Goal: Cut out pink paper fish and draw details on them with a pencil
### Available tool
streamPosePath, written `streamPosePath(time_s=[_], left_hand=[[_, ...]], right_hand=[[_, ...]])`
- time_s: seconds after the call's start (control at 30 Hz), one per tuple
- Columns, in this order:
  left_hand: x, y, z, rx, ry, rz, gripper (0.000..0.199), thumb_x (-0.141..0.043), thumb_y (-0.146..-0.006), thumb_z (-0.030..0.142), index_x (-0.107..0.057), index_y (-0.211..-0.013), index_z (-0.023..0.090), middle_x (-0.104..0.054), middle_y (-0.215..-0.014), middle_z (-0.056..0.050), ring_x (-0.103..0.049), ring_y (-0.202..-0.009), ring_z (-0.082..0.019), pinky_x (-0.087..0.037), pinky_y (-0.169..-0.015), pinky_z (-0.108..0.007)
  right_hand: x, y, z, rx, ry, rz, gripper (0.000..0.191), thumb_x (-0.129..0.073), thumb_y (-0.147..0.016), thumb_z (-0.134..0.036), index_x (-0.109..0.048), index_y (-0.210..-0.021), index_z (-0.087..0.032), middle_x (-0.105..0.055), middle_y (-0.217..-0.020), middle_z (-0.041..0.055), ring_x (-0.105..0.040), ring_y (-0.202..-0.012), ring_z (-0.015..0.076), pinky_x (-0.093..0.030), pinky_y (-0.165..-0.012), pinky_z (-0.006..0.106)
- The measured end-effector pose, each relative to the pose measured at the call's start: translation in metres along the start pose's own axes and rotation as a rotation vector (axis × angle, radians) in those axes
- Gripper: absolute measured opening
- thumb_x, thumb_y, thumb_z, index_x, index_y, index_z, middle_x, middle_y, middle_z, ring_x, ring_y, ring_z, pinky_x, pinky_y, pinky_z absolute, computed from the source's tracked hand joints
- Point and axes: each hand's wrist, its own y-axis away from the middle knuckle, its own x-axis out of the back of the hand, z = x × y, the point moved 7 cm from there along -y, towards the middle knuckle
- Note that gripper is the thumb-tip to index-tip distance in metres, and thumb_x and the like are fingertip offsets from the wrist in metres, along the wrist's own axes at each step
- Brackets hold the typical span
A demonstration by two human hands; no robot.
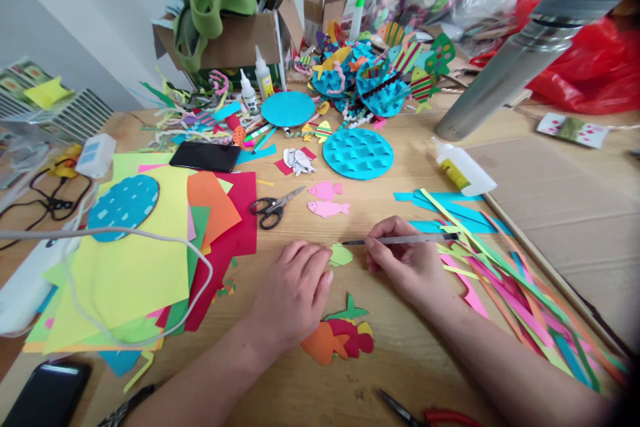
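A small light green paper fish (342, 255) lies on the wooden table, its left end under the fingers of my left hand (303, 287). That hand lies flat and presses the paper down. My right hand (400, 250) pinches a slim pen (420, 239), whose dark tip points left at the fish's upper edge. Whether the tip touches the paper I cannot tell. Just beyond lie two pink paper fish (327, 208) and black-handled scissors (275, 207). Nearer me is a cluster of orange, red and green paper cutouts (325, 341).
Stacked coloured paper (145, 273) fills the left, crossed by a white cable (207, 287). Paper strips (520, 293) spread at the right beside a glue bottle (465, 170) and a steel flask (505, 73). Red-handled scissors (400, 408) lie at the near edge. Blue discs (358, 155) stand farther back.
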Motion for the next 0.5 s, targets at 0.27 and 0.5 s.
streamPosePath(time_s=[0.27, 0.5], left_hand=[[-0.01, 0.003, 0.003, -0.016, -0.105, -0.114, 0.036, -0.048, -0.098, 0.027, -0.058, -0.132, 0.019, -0.057, -0.12, -0.012, -0.05, -0.11, -0.028, -0.05, -0.094, -0.048], [-0.016, 0.004, 0.007, -0.026, -0.216, -0.183, 0.045, -0.057, -0.095, 0.04, -0.054, -0.138, 0.026, -0.052, -0.125, -0.013, -0.046, -0.115, -0.031, -0.05, -0.093, -0.051]], right_hand=[[0.004, 0.002, 0.004, -0.04, -0.019, 0.039, 0.02, -0.067, -0.084, -0.034, -0.054, -0.077, -0.02, -0.056, -0.056, -0.003, -0.054, -0.042, 0.012, -0.043, -0.04, 0.024], [0.004, 0.002, 0.004, -0.022, -0.009, 0.038, 0.021, -0.067, -0.085, -0.034, -0.052, -0.075, -0.021, -0.054, -0.056, -0.0033, -0.053, -0.043, 0.0122, -0.041, -0.04, 0.024]])
